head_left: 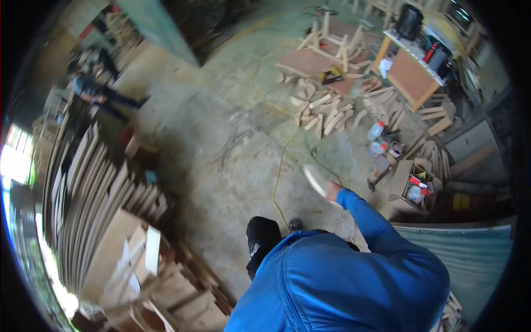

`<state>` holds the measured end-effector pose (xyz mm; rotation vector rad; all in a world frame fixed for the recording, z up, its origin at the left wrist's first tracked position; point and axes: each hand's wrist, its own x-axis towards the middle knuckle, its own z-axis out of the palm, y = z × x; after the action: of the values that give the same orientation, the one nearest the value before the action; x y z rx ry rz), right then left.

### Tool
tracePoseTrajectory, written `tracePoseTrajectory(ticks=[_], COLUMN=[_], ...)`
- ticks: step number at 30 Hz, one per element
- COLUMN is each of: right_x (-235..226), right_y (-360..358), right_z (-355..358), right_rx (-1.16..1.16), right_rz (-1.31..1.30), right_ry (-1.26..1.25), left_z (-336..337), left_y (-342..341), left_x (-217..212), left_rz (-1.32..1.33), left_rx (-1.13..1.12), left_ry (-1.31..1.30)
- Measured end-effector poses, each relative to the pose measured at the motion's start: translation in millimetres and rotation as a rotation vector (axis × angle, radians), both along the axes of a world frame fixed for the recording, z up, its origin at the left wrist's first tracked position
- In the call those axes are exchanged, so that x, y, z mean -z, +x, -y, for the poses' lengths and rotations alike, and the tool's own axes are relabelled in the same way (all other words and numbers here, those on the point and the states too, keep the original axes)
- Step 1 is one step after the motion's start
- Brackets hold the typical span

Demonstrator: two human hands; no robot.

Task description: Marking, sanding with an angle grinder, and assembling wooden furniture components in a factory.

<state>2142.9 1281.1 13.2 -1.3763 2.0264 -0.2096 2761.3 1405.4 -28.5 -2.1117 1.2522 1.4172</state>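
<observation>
1 piece in hand: curved pale wood strip [316, 180], blurred, held out ahead of the body over the concrete floor [221, 144].
Right hand [332, 191]: at the end of the blue sleeve [365, 213], closed around the near end of the strip; individual fingers too blurred to tell apart.
Left hand: not in view; grip cannot be told.
Position of strip: in the air, above and just right of the yellow cable [279, 177], clear of the floor.
Below: 1 black shoe [261, 235] on the concrete, close to the cable's near end.
Right of hand: open cardboard box [412, 185] with small items, a hammer [378, 178] beside it, 2 plastic bottles [376, 138] just beyond.
Further out: scatter of short wood offcuts [326, 113], a wooden frame on plywood sheets [332, 47], an orange workbench [412, 74] with dark containers.
Left side: long stack of curved wood strips [88, 188] standing on edge, flat boards [119, 249] in front.
Far left: another person [94, 91], well apart.
Risk, judged: the cable runs right by the foot, so a step forward could snag it and cause a trip.
Risk, judged: the strip is gripped at 1 end only; a fast swing could loosen it or clip the box or bottles nearby.
</observation>
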Motion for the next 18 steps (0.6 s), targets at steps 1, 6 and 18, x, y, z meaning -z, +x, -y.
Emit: tracePoseTrajectory(ticks=[1,6,18], right_x=[-44.1,-141.3,-72.5], right_y=[23.5,12.3,-70.0], right_z=[67.6,298.7,446.9], right_rx=[-0.014,0.04,0.381], right_rz=[0.046,0.112,0.091], right_ry=[-0.039,-0.178,0.753], left_z=[25.5,253.7,1233.0], left_y=[-0.6,-45.8,-71.6], left_x=[-0.7,29.6,-162.8], left_rz=[-0.011,-0.065,-0.648], left_rx=[-0.108,0.01,-0.247], left_ry=[0.041,0.079,-1.073])
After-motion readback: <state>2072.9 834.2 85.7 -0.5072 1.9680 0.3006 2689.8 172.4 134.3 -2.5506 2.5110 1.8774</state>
